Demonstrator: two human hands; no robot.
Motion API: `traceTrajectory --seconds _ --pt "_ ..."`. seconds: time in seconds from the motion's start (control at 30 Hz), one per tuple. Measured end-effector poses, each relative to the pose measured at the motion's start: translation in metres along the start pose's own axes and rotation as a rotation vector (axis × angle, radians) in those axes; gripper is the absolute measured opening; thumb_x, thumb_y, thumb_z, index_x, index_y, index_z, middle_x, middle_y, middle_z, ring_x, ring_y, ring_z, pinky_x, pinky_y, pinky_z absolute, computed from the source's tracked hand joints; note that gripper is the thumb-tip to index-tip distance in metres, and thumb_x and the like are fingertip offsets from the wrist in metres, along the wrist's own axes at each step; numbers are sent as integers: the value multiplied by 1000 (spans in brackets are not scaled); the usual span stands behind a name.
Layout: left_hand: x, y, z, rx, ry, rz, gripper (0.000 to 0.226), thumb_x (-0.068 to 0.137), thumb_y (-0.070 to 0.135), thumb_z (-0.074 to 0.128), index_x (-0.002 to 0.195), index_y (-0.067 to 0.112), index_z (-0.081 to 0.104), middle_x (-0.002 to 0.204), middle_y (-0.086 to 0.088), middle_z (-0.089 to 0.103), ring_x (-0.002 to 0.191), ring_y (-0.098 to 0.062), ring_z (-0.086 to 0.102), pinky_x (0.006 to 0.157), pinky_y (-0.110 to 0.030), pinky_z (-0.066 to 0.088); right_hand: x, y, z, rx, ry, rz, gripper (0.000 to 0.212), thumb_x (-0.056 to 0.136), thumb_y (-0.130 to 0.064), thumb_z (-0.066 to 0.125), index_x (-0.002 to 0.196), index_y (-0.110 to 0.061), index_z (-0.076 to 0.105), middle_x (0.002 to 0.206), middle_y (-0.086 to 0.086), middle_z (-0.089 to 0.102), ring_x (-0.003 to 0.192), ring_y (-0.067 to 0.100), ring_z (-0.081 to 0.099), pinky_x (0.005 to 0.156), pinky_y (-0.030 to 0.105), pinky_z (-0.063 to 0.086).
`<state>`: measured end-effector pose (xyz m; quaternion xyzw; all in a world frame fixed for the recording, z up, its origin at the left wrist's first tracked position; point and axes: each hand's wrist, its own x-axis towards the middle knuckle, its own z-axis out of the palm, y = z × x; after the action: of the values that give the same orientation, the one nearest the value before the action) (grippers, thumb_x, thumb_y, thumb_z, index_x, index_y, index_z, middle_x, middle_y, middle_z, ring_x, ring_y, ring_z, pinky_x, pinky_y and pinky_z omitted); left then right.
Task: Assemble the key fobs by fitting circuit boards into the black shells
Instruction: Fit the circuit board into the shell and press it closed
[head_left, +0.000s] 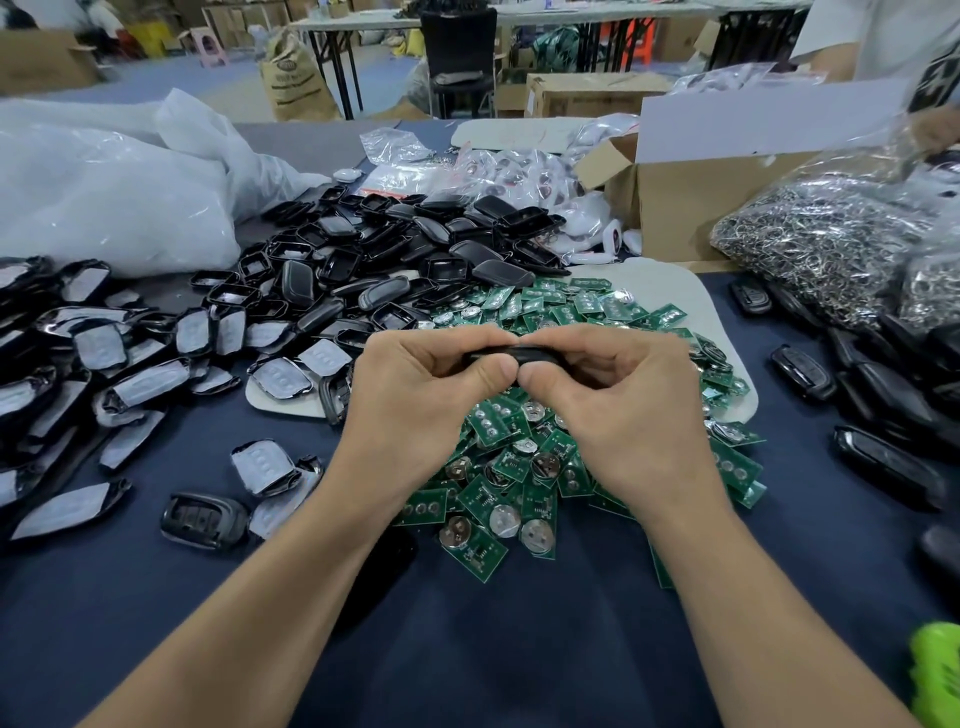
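Left hand (415, 400) and right hand (618, 400) both pinch one black shell (511, 356), mostly hidden by curled fingers, above green circuit boards (519, 467).

black shell (500, 356) edge-on, green boards (519, 470) heaped

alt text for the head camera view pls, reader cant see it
A person's left hand and right hand pinch one black plastic key fob shell together above a pile of green circuit boards on a dark blue table. A heap of black shells lies behind to the left, a clear bag of metal rings to the right.
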<state>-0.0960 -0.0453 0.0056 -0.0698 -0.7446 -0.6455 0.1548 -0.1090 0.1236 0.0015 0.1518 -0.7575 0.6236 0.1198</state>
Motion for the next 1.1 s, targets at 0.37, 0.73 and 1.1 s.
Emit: traceTrajectory --seconds 0.37,0.73,1.1 --pt "-5 -2 14 125 28 -30 8 91 33 65 91 36 72 83 7 74 75 -17 71 61 -38 62 -2 3 8 27 -30 40 7 93 -24 68 86 -23 69 55 -1 64 45 11 56 48 21 43" --pt "-10 1 22 -155 116 -165 36 98 4 67 79 29 83 70 -1 73 48 -16 59 44 -25 50 -6 4 14 87 103 31 13 91 -17 75 85 -25 82 55 -3 67 44 5 54 47 18 42" --pt "-5 6 16 -419 -37 -399 18 99 11 64 107 4 78 100 -19 79 86 -28 78 75 -30 63 -4 -2 11 117 63 -50 27 92 -8 74 95 -33 82 84 -11 79 74 7 73 67 18 53"
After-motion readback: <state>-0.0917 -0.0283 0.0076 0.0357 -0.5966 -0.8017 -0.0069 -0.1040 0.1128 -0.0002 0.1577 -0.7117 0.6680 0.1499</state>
